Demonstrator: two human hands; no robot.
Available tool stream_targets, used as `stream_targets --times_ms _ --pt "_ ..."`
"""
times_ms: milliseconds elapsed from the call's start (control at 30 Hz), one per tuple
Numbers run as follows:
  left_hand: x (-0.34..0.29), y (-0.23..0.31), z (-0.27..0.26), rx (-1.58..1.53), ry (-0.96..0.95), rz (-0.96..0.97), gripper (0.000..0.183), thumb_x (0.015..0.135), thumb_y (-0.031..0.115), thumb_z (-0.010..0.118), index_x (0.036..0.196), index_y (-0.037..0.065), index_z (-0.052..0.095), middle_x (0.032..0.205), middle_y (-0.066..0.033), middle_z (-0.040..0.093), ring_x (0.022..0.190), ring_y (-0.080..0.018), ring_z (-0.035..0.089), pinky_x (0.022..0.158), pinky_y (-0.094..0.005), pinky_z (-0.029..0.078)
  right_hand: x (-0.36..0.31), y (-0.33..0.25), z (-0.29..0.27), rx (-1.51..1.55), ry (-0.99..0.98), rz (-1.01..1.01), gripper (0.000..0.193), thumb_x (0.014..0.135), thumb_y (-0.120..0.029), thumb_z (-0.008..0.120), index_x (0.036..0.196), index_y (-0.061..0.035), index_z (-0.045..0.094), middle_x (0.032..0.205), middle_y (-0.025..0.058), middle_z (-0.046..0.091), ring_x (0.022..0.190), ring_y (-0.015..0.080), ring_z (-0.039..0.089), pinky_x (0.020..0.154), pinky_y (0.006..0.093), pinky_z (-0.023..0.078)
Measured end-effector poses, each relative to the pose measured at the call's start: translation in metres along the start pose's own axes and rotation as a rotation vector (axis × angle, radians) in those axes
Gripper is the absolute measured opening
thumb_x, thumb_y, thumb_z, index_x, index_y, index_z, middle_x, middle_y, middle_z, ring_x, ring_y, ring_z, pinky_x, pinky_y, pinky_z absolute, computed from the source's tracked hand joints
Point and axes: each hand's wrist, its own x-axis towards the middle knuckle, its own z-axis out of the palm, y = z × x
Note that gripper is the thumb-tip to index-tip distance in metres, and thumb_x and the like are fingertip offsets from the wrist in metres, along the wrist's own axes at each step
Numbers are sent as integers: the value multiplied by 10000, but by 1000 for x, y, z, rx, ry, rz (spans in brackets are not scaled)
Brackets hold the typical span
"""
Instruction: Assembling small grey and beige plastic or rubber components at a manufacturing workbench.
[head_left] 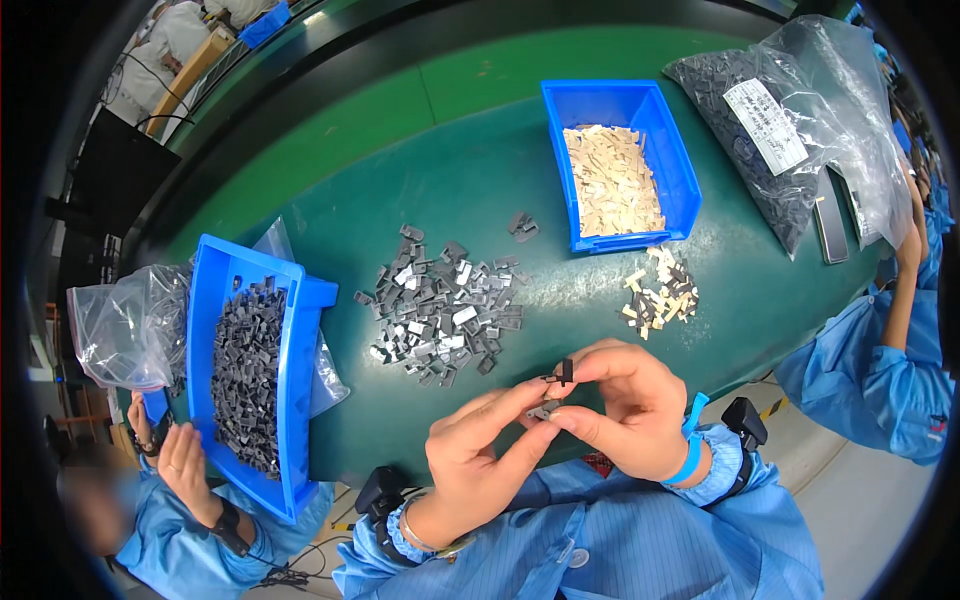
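My two hands meet over the table's near edge with fingertips nearly touching. My left hand [475, 460] is closed in a pinch on a small grey plastic part [543, 409], and the tip of my right thumb lies against it too. A small black plastic part [565, 372] stands at the fingertips of my right hand [640, 410], which is also pinched closed. Fingers partly cover both parts. Beyond my left hand is a loose pile of small grey and black plastic parts [440, 310]. A smaller pile of cream and black pieces [660, 295] lies beyond my right hand.
A blue bin [305, 390] of dark parts stands at left, beside a clear bag [130, 330]. Another blue bin [670, 160] holds cream pieces. At far right are a bag of dark parts [735, 130] and a phone-like object [831, 225]. People in blue sit on both sides.
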Motion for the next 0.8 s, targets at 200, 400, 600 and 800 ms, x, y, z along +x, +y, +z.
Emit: stream_targets --times_ms 200,400,600,800 --pt "-13 -10 6 -673 47 -234 312 808 -55 560 1119 -32 543 1035 -168 587 834 -168 601 727 -269 502 2 1 2 -274 35 -205 239 677 -7 701 880 0 575 863 128 572 745 216 581 634 270 465" --pt "-12 -4 4 -682 109 -238 274 800 -66 561 1073 -42 571 997 -166 595 839 -179 606 736 -262 501 3 -2 2 -86 24 -89 174 717 36 651 870 16 569 905 114 533 771 170 551 670 259 464" --pt "-11 -4 4 -588 120 -294 279 778 -91 574 1053 -43 584 971 -153 605 834 -170 613 714 -241 501 3 -4 1 111 -30 106 83 766 57 594 835 33 555 947 99 497 834 123 512 710 238 449" --pt "-13 -6 3 -495 127 -311 290 765 -83 599 1051 -28 595 932 -116 611 783 -108 586 662 -194 474 3 -2 1 93 -39 156 76 768 61 589 824 24 554 947 89 500 838 106 507 715 229 442"
